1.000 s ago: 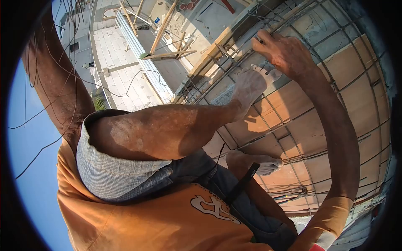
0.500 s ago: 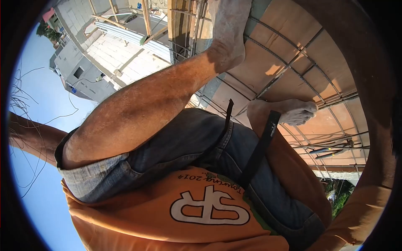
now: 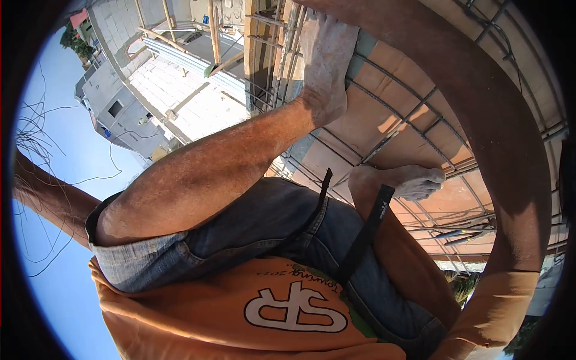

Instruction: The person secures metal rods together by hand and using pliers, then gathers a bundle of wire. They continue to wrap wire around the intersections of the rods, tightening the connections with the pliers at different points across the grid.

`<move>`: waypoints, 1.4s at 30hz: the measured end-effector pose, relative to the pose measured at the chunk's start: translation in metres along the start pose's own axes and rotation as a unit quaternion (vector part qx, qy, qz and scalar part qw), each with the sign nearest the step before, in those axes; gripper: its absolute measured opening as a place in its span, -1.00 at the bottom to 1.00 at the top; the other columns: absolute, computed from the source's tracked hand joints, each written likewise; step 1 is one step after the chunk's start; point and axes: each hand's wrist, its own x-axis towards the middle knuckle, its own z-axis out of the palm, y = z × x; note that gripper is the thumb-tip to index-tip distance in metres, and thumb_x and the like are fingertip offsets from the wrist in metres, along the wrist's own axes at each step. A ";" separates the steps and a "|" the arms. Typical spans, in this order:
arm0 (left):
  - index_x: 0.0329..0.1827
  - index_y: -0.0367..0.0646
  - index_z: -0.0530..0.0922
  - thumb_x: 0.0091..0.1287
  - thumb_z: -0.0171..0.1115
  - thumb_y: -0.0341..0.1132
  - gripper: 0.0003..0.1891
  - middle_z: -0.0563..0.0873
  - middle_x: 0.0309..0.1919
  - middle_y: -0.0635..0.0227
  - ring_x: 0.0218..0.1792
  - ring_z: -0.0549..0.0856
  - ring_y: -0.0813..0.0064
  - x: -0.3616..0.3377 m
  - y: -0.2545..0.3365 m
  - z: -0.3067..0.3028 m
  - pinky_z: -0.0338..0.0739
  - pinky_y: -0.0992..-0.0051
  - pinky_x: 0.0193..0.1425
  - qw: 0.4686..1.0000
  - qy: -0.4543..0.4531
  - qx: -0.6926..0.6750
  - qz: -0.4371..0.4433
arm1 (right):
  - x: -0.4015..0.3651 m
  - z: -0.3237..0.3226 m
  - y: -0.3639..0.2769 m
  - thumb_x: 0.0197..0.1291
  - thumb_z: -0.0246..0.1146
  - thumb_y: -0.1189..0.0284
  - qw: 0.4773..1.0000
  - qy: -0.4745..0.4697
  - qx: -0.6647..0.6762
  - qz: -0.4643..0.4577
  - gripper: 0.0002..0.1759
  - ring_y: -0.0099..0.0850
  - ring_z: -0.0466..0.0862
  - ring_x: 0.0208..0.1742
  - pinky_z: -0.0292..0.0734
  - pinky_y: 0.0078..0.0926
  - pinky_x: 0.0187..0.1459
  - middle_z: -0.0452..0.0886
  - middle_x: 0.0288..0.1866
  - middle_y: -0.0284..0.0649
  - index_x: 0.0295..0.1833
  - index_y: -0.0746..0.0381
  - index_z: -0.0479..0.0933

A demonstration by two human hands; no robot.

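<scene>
Both of my hands lie outside the picture. My left forearm point(image 3: 51, 195) runs off the left edge, where a bunch of thin loose wires point(image 3: 36, 135) spreads against the sky; what holds them is hidden. My right arm point(image 3: 486, 102) curves up the right side and over the top, leaving the view above my raised foot point(image 3: 327, 54). Beneath my feet is a grid of steel rebar point(image 3: 414, 114) over brown boards point(image 3: 384, 78). A pair of pliers point(image 3: 459, 237) with yellow and blue on the handles lies on the bars at the right.
A black strap point(image 3: 366, 234) hangs from my waist over my denim shorts point(image 3: 252, 216). Upper left, wooden posts point(image 3: 214, 36) and pale corrugated sheets point(image 3: 180, 57) stand by a light block wall point(image 3: 162, 90). A grey building point(image 3: 117, 105) rises beyond.
My right arm has swung inward and up, now crossing the top of the view over the rebar. The left forearm and the wires have shifted only slightly.
</scene>
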 end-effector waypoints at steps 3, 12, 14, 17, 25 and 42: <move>0.23 -0.42 0.33 -0.06 0.02 -0.58 -0.37 0.39 0.11 -0.21 0.13 0.35 -0.26 -0.003 0.005 -0.004 0.28 0.10 0.24 0.996 0.021 -0.084 -0.012 | 0.002 -0.005 -0.001 0.03 0.29 0.47 0.973 -0.037 -0.207 -0.096 -0.96 -0.46 0.72 -0.38 0.63 -0.45 -0.43 0.64 -0.38 -0.38 -0.43 0.12 0.63; 0.09 -0.49 0.34 0.39 -0.02 -0.57 -0.75 0.47 -0.18 0.01 0.04 0.57 0.05 0.056 -0.064 -0.536 0.80 0.42 -0.13 0.839 0.193 -0.497 0.107 | 0.013 -0.017 -0.007 0.07 0.22 0.51 0.989 -0.097 -0.112 -0.016 -0.76 -0.33 0.76 -0.39 0.67 -0.43 -0.44 0.63 -0.07 0.04 -0.10 0.30 0.55; 0.12 -0.46 0.29 0.38 -0.03 -0.59 -0.73 0.47 -0.18 0.00 0.07 0.54 0.01 0.058 -0.059 -0.525 0.81 0.37 -0.17 0.843 0.231 -0.465 0.141 | 0.009 -0.015 -0.006 0.10 0.20 0.51 0.988 -0.087 -0.130 -0.010 -0.72 -0.29 0.77 -0.37 0.68 -0.41 -0.42 0.60 -0.02 0.10 -0.04 0.29 0.53; 0.20 -0.40 0.18 0.37 -0.04 -0.62 -0.64 0.46 -0.19 -0.03 0.10 0.53 -0.05 0.059 -0.054 -0.519 0.84 0.31 -0.27 0.836 0.247 -0.456 0.180 | 0.002 -0.022 -0.006 0.14 0.17 0.50 0.988 -0.094 -0.120 -0.001 -0.66 -0.22 0.77 -0.33 0.70 -0.40 -0.38 0.58 0.02 0.18 0.06 0.33 0.48; 0.07 -0.45 0.32 0.40 -0.05 -0.59 -0.78 0.48 -0.26 0.04 0.05 0.57 -0.05 0.064 -0.057 -0.529 0.60 0.09 0.25 0.765 0.241 -0.556 0.217 | 0.006 -0.037 -0.017 0.14 0.16 0.53 0.984 -0.067 -0.163 0.034 -0.66 -0.22 0.76 -0.38 0.68 -0.38 -0.42 0.55 -0.02 0.17 0.04 0.42 0.44; -0.08 -0.43 0.37 0.35 -0.09 -0.56 -0.85 0.39 -0.40 0.22 -0.22 0.42 0.23 0.147 0.030 -0.486 0.52 0.23 -0.08 0.668 0.103 -0.697 0.241 | 0.072 -0.010 -0.044 0.12 0.19 0.51 0.996 -0.052 -0.067 -0.013 -0.48 -0.26 0.73 -0.34 0.63 -0.30 -0.38 0.58 -0.37 -0.09 0.26 0.22 0.47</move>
